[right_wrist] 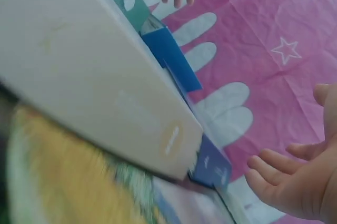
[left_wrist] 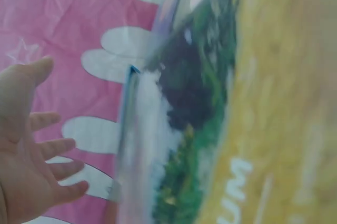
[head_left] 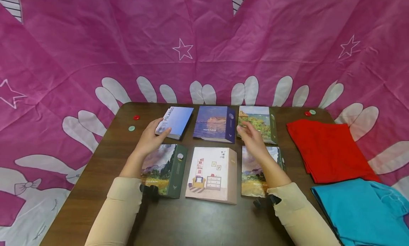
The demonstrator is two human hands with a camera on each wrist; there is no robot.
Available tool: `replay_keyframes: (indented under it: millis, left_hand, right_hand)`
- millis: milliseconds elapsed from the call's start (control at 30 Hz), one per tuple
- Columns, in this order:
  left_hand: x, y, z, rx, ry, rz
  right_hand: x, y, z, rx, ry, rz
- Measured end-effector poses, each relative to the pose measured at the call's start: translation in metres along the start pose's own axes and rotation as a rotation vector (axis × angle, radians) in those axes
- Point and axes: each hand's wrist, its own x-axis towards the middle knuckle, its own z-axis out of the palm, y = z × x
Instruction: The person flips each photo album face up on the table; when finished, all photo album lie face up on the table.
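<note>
Two rows of photo albums lie on a dark wooden table. My left hand hovers by the left edge of the blue Polaroid album, fingers spread, seemingly apart from it in the left wrist view. With loosely bent fingers, my right hand is above the coastal-garden album and holds nothing. Between them lies a purple-spined album with a sea cliff. The front row has a green-spined landscape album, a cream album with a drawn room, and another landscape album, partly hidden by my right forearm.
A red cloth and a blue cloth lie at the table's right. Red and green buttons sit at the back left; another red-green pair is at the back right. A pink patterned sheet hangs behind.
</note>
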Motion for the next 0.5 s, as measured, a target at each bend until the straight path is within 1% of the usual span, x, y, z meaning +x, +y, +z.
replay_keyframes:
  millis: [133, 233, 367, 433, 500]
  left_hand:
    - [0.012, -0.010, 0.001, -0.012, 0.034, -0.012]
    - [0.021, -0.015, 0.002, 0.007, 0.035, -0.016]
    - [0.032, -0.015, 0.001, 0.023, -0.010, -0.037]
    - [0.037, -0.016, 0.002, 0.030, -0.038, -0.057]
    - [0.042, -0.017, 0.003, 0.034, -0.050, -0.073]
  right_hand:
    - [0.014, -0.007, 0.017, 0.109, -0.049, -0.020]
    - [0.027, -0.012, 0.030, 0.173, -0.103, -0.021]
    - [0.046, -0.020, 0.051, 0.219, -0.146, 0.030]
    - [0.056, -0.023, 0.062, 0.228, -0.163, 0.064]
    - [0.064, -0.026, 0.074, 0.222, -0.169, 0.093]
